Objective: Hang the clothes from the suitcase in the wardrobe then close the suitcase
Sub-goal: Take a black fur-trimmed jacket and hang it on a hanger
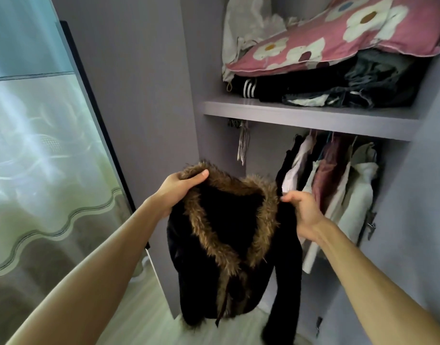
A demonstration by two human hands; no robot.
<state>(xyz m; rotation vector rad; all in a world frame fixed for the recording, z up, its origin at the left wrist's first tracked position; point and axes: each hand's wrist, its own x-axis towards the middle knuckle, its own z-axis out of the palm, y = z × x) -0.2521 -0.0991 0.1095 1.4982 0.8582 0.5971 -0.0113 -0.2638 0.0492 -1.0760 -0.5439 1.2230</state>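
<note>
jacket: a black jacket (pixel 228 282) with a brown fur collar (pixel 228 192) is held up in the air in front of the open wardrobe (pixel 149 95), front facing the camera, sleeves hanging down
left hand: the left hand (pixel 181 189) grips the fur collar at its upper left, thumb on top of the fur, fingers curled behind it
right hand: the right hand (pixel 302 210) pinches the jacket at the right shoulder, just beside the collar, fingers curled round the cloth
hanging rail: below the shelf (pixel 301 118), a row of hung clothes (pixel 338 185) in white, pink and dark cloth sits to the right; a few bare hangers (pixel 242 143) dangle at the left, above the jacket
upper shelf: folded dark clothes (pixel 326 88) with a pink flowered pillow (pixel 338 38) on top
left side: a frosted glass sliding door (pixel 39 145)
floor: pale floor (pixel 144 307) under the jacket
</note>
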